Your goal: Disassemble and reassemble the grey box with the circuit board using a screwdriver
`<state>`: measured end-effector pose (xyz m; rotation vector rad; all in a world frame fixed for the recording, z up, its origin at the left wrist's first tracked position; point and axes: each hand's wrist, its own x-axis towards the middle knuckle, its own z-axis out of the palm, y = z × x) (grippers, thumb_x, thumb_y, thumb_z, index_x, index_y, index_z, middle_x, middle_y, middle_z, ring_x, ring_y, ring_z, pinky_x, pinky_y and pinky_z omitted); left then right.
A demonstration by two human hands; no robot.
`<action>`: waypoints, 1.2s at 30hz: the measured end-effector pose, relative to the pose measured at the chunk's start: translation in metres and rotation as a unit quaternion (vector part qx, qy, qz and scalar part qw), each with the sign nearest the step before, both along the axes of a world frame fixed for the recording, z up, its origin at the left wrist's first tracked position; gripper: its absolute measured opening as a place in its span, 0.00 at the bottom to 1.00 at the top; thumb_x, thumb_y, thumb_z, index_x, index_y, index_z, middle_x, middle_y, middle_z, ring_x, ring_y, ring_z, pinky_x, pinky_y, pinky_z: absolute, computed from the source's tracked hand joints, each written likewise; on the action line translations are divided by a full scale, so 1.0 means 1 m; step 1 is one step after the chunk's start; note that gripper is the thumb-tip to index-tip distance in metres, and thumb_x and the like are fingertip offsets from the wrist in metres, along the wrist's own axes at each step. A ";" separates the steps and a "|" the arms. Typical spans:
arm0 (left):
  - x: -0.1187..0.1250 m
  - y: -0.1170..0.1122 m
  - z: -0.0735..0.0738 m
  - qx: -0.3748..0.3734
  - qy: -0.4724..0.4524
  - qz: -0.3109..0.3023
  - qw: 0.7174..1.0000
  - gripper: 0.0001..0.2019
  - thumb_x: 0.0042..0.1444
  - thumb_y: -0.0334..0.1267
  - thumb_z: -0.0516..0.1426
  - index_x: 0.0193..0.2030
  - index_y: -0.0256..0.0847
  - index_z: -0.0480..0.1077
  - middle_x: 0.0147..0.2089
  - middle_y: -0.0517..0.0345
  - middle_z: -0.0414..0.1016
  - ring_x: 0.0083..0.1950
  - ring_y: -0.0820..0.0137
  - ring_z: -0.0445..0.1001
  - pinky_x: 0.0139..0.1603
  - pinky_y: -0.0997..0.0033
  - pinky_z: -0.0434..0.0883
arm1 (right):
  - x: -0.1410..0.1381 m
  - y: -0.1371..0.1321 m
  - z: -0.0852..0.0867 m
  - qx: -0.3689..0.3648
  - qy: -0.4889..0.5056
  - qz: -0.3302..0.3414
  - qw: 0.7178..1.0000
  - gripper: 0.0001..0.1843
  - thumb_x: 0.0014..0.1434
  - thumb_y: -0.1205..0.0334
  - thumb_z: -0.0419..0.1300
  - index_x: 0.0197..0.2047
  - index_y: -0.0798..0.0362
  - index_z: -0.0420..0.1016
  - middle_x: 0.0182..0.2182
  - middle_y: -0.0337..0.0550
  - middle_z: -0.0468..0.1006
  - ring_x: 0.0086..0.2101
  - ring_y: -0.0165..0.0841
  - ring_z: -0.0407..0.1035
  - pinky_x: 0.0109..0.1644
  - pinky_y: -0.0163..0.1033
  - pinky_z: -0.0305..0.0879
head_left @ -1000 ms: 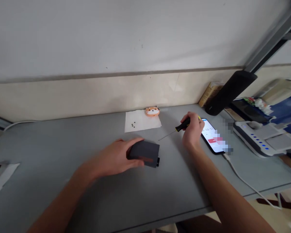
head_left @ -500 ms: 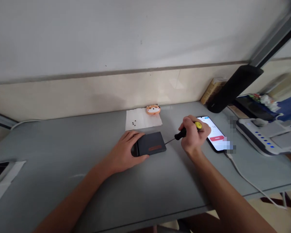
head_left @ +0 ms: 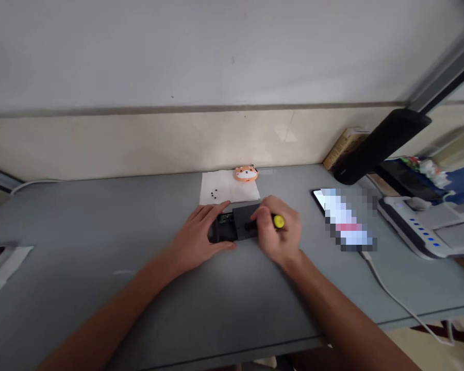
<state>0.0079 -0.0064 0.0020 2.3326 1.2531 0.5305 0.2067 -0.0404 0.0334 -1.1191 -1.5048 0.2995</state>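
Note:
My left hand (head_left: 195,237) grips the left end of a small black electronics case (head_left: 227,232), thumb along its near side and fingers on its far side. The case's dark cover (head_left: 243,215) sits shifted to the right, so a green circuit board (head_left: 225,218) shows inside. Closed around a black-and-yellow screwdriver (head_left: 279,221), my right hand (head_left: 284,237) is at the right end of the cover. The screwdriver's tip cannot be made out. Behind the case, several tiny black screws (head_left: 214,194) lie on white paper (head_left: 226,180).
An orange animal-faced case (head_left: 246,173) rests on the paper. To the right are a phone (head_left: 338,216) with a white cable (head_left: 386,283), a power strip (head_left: 417,226), a black cylinder (head_left: 382,147) and a book (head_left: 344,144). A wall (head_left: 139,144) stands behind the grey table (head_left: 100,226).
My right hand has moved left with the screwdriver onto the cover. The cover has slid to the right off the base's left part, uncovering the circuit board. My left hand stays on the case.

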 end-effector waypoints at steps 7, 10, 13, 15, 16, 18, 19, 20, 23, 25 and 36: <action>0.001 -0.002 0.002 -0.004 -0.005 0.013 1.000 0.37 0.57 0.49 0.66 0.71 0.53 0.59 0.62 0.54 0.72 0.65 0.53 0.68 0.67 0.52 0.68 | 0.026 0.009 0.010 -0.017 0.090 -0.162 0.982 0.19 0.59 0.60 0.52 0.17 0.49 0.66 0.16 0.36 0.64 0.21 0.30 0.59 0.25 0.37 0.53; -0.001 -0.002 0.002 0.010 0.001 0.008 1.000 0.36 0.58 0.47 0.66 0.71 0.53 0.60 0.61 0.54 0.72 0.64 0.55 0.69 0.67 0.52 0.68 | 0.031 0.011 0.010 -0.020 0.103 -0.189 0.976 0.19 0.59 0.60 0.53 0.17 0.49 0.67 0.15 0.35 0.62 0.19 0.29 0.58 0.22 0.37 0.51; -0.004 -0.001 0.002 0.030 0.004 0.002 1.000 0.34 0.59 0.46 0.66 0.70 0.54 0.62 0.62 0.54 0.72 0.64 0.55 0.69 0.67 0.51 0.68 | 0.033 0.012 0.008 0.011 0.114 -0.206 0.972 0.19 0.60 0.60 0.52 0.18 0.50 0.68 0.16 0.35 0.63 0.19 0.29 0.59 0.23 0.37 0.53; -0.006 0.000 0.002 0.042 0.007 -0.006 0.999 0.32 0.59 0.46 0.66 0.69 0.53 0.64 0.62 0.54 0.73 0.64 0.55 0.70 0.67 0.51 0.68 | 0.031 0.012 0.006 0.024 0.108 -0.191 0.975 0.20 0.62 0.60 0.51 0.19 0.50 0.69 0.17 0.36 0.65 0.20 0.29 0.60 0.24 0.37 0.55; -0.006 0.001 0.002 0.050 0.009 -0.011 0.999 0.31 0.59 0.46 0.66 0.68 0.53 0.64 0.62 0.53 0.73 0.64 0.55 0.70 0.68 0.50 0.68 | 0.030 0.011 0.005 0.021 0.095 -0.172 0.980 0.20 0.63 0.59 0.52 0.20 0.50 0.70 0.17 0.36 0.66 0.21 0.29 0.60 0.25 0.37 0.56; -0.007 0.002 0.002 0.066 0.019 -0.026 0.997 0.31 0.59 0.47 0.67 0.68 0.53 0.66 0.64 0.52 0.71 0.66 0.53 0.69 0.69 0.49 0.67 | 0.026 0.011 0.003 0.013 0.047 -0.119 0.992 0.20 0.64 0.58 0.53 0.21 0.50 0.71 0.18 0.36 0.67 0.21 0.30 0.61 0.26 0.38 0.56; -0.007 0.002 0.001 0.075 0.024 -0.036 0.996 0.31 0.58 0.47 0.67 0.68 0.53 0.66 0.66 0.51 0.70 0.68 0.52 0.67 0.70 0.47 0.65 | 0.024 0.010 0.003 0.012 0.023 -0.095 0.995 0.20 0.64 0.58 0.53 0.21 0.50 0.71 0.18 0.37 0.67 0.21 0.30 0.61 0.26 0.38 0.55; -0.007 0.002 0.000 0.081 0.029 -0.047 0.995 0.31 0.58 0.48 0.68 0.67 0.53 0.67 0.68 0.51 0.69 0.69 0.51 0.65 0.71 0.46 0.64 | 0.023 0.010 0.002 0.014 0.007 -0.078 0.997 0.21 0.64 0.58 0.53 0.20 0.50 0.71 0.18 0.37 0.67 0.21 0.30 0.60 0.27 0.38 0.55; -0.008 0.003 -0.002 0.090 0.035 -0.083 0.992 0.29 0.59 0.49 0.67 0.66 0.52 0.68 0.72 0.50 0.66 0.72 0.50 0.62 0.72 0.45 0.62 | 0.020 0.009 0.001 0.025 0.016 -0.068 0.997 0.21 0.65 0.58 0.52 0.21 0.50 0.71 0.17 0.37 0.66 0.22 0.31 0.60 0.27 0.39 0.54; -0.009 0.003 -0.003 0.093 0.036 -0.095 0.990 0.27 0.61 0.48 0.66 0.66 0.51 0.69 0.72 0.50 0.65 0.73 0.51 0.61 0.72 0.45 0.62 | 0.019 0.009 0.001 0.028 0.029 -0.075 0.996 0.21 0.65 0.58 0.52 0.21 0.50 0.71 0.17 0.37 0.66 0.22 0.31 0.61 0.27 0.39 0.54; -0.010 0.002 0.003 0.129 0.041 -0.116 0.984 0.17 0.69 0.46 0.59 0.61 0.45 0.73 0.70 0.48 0.68 0.71 0.54 0.65 0.71 0.47 0.64 | 0.020 0.009 0.000 0.070 0.012 -0.053 0.996 0.19 0.66 0.63 0.53 0.23 0.50 0.71 0.18 0.36 0.66 0.22 0.30 0.62 0.28 0.39 0.53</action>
